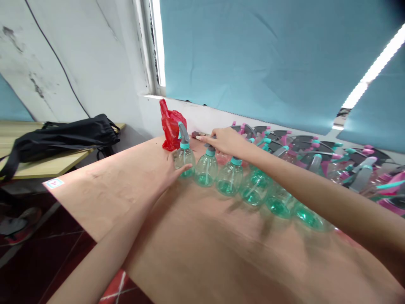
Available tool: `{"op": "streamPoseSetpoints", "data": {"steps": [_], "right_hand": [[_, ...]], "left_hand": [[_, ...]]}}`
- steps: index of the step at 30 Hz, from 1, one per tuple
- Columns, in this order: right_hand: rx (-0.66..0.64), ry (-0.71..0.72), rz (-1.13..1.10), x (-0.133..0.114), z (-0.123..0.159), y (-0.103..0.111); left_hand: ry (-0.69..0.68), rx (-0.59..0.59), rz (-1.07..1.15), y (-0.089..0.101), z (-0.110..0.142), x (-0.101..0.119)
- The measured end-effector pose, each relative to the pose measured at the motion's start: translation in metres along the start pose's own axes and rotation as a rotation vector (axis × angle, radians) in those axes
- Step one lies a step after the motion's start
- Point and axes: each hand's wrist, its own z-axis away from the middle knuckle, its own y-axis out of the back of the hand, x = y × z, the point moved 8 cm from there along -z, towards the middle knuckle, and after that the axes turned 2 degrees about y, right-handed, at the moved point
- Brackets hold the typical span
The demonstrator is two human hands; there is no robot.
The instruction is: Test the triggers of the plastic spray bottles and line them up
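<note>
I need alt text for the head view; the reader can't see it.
The left hand grips the leftmost clear plastic spray bottle with a turquoise collar, in a row on a tan tabletop, while the right hand is at the next one's grey spray head. Behind are a crumpled red plastic bag and, to the right, crowded pink, turquoise and grey sprayers.

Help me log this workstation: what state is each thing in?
Leftmost bottle: upright, spray head fitted
Second bottle: upright, top partly hidden
Rear spray bottles: crowded together
Red plastic bag: crumpled
Black bag: lying down, closure unclear
Blue curtain: drawn, bright slit at right
Left hand: thumb against leftmost bottle
Right hand: at second bottle's top, grip unclear
</note>
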Motion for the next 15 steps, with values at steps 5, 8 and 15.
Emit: {"op": "streamPoseSetpoints", "data": {"steps": [5,8,15], "right_hand": [[0.014,0.016,0.000,-0.005,0.001,0.003],[0.025,0.051,0.014,-0.011,0.001,0.004],[0.009,0.116,-0.009,-0.030,0.008,0.003]], "left_hand": [[-0.019,0.014,0.020,0.001,0.002,0.005],[-0.011,0.012,0.005,0.005,0.003,0.010],[0.032,0.041,-0.073,0.029,0.015,0.023]]}}
